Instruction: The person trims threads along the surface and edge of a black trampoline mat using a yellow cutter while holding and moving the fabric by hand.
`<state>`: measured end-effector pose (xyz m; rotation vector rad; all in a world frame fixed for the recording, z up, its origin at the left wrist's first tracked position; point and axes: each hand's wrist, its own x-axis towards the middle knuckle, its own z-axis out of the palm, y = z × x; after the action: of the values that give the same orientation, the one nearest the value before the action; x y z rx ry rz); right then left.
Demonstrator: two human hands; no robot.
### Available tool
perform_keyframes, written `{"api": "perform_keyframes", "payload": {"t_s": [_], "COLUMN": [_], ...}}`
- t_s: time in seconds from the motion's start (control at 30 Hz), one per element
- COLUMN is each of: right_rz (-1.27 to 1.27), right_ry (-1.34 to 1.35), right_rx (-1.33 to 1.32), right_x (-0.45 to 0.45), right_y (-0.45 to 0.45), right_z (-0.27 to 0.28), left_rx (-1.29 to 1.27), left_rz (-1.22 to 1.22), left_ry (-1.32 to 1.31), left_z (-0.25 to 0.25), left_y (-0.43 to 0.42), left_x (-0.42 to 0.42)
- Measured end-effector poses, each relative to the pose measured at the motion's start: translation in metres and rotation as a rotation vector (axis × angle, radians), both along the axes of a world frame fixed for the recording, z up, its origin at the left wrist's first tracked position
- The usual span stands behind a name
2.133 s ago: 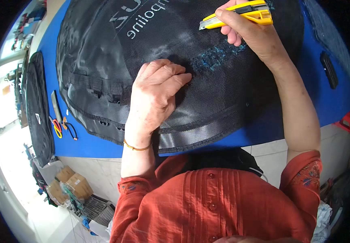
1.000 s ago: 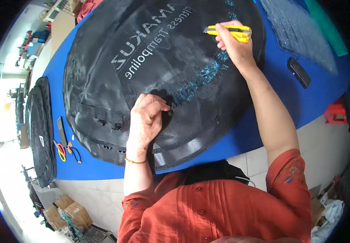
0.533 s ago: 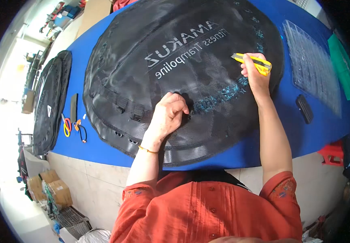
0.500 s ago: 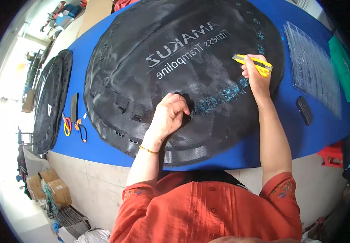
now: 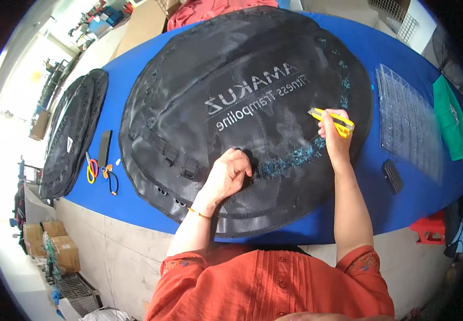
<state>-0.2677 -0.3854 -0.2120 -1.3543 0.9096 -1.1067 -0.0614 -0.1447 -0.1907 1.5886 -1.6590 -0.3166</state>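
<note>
A large round black trampoline mat [image 5: 253,134] with mirrored white lettering lies on the blue table [image 5: 151,214]. Blue thread scraps [image 5: 295,157] are scattered in a band along its right part. My left hand [image 5: 230,175] rests on the mat near the left end of that band, its fingers closed in a pinch; what they grip, if anything, is too small to make out. In my right hand [image 5: 336,134] is a yellow box cutter [image 5: 340,124], held above the mat with its blade tip pointing left.
At the left lie folded black mats [image 5: 71,139], scissors [image 5: 92,170], a dark flat bar [image 5: 104,149] and a corded piece [image 5: 111,179]. On the right are a black object [image 5: 392,176], a clear plastic sheet [image 5: 405,120] and green cloth [image 5: 450,120]. A red stool [image 5: 429,229] stands below.
The view has shifted, showing more of the table's far side. My right hand with the box cutter has moved back toward the body from the mat's far part. My left hand keeps its pinch on the mat.
</note>
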Motion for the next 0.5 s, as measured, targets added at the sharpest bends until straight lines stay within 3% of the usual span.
{"api": "perform_keyframes", "payload": {"t_s": [0.27, 0.37, 0.5], "right_rz": [0.011, -0.002, 0.017], "right_ry": [-0.026, -0.043, -0.063], "right_rx": [-0.011, 0.008, 0.016], "right_x": [0.0, 0.001, 0.001], "right_y": [0.002, 0.0, 0.003], "right_z": [0.003, 0.001, 0.002], "left_rx": [0.029, -0.041, -0.142], "left_rz": [-0.026, 0.059, 0.034], "left_ry": [-0.067, -0.16, -0.061], "left_z": [0.009, 0.052, 0.12], "left_y": [0.007, 0.008, 0.004], "left_x": [0.001, -0.016, -0.037]}}
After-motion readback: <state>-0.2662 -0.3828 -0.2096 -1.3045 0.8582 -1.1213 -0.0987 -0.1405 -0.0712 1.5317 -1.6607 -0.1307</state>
